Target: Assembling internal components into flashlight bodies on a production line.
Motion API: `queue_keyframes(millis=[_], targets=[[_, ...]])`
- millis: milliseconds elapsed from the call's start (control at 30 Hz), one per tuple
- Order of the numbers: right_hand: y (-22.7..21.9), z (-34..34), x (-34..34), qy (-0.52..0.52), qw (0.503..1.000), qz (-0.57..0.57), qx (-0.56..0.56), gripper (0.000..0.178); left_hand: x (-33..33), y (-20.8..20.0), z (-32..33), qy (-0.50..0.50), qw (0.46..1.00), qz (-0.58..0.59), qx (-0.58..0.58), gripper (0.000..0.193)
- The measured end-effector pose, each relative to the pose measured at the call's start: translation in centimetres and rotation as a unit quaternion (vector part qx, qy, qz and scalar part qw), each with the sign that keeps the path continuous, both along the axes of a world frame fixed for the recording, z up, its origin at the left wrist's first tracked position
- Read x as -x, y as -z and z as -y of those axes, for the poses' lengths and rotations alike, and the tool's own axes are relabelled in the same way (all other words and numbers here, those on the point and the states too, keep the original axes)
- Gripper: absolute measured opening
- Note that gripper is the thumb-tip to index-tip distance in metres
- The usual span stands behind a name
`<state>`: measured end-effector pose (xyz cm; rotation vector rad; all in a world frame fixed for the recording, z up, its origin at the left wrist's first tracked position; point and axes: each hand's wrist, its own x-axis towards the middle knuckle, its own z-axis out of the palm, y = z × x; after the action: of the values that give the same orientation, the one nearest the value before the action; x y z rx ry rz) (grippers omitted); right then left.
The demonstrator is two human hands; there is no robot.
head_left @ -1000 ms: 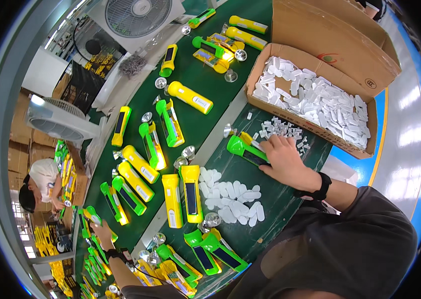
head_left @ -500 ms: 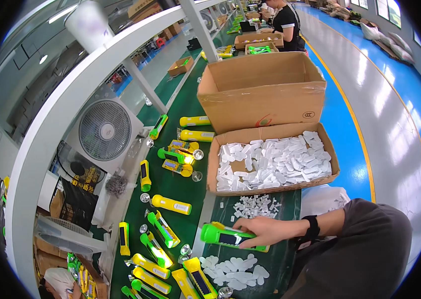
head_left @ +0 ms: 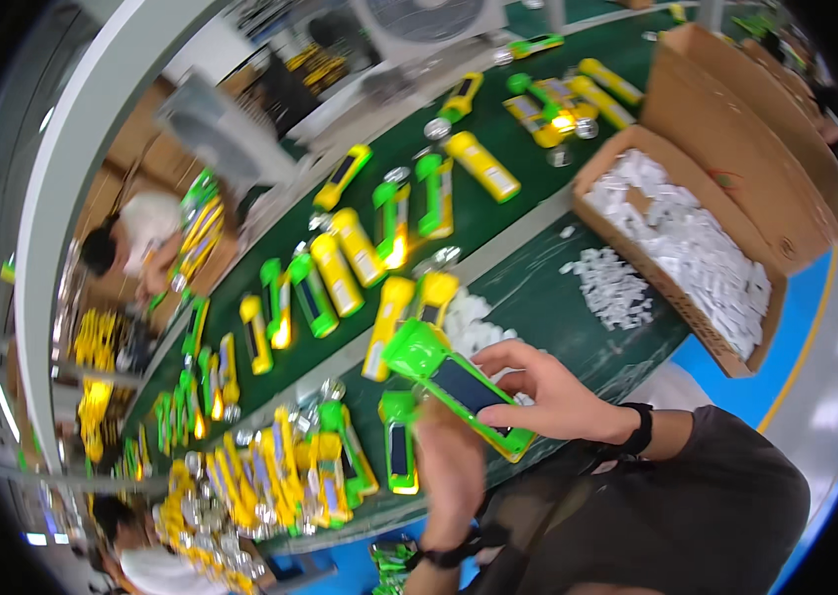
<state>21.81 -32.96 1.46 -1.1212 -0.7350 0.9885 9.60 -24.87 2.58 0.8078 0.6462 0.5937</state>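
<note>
My right hand is closed on a green flashlight body with a dark panel, its fingers along the panel's edge. Just below that body is my left hand, smeared by motion. Its fingertips are partly behind the body, so whether they grip it does not show. Close beside the left hand is another green flashlight with a dark panel. White oblong pieces lie on the bench beyond the held body, partly hidden by it.
On the green bench lie several yellow and green flashlights, some lit, and a pile of yellow ones. Small white parts sit by a carton of white pieces. Two other people are at the left.
The view has swung left along the bench. My left hand has come into view near the flashlight, which my right hand still holds, now with the panel facing up more fully.
</note>
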Motion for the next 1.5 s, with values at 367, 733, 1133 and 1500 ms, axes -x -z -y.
queue_keyframes(millis=[367, 733, 1133, 1500], targets=[[-0.5, 2.5, 2.5, 0.064, 0.856, 0.501, 0.109, 0.062, -0.1, 5.4, 1.8, -0.023, 0.993, 0.112, -0.018, 0.061], [0.5, 2.2, -0.2, 0.080, 0.965, 0.241, 0.058, 0.037, -2.1, 4.4, 1.3, -0.061, 0.987, 0.146, 0.018, 0.043], [0.5, 2.1, 0.7, 0.077, 0.973, 0.206, 0.068, 0.036, -1.9, 5.1, 0.9, -0.084, 0.984, 0.157, -0.008, 0.048], [2.1, 1.9, -2.6, 0.070, 0.908, 0.380, 0.165, 0.029, 3.8, 8.4, 0.6, -0.097, 0.990, 0.079, -0.067, 0.058]])
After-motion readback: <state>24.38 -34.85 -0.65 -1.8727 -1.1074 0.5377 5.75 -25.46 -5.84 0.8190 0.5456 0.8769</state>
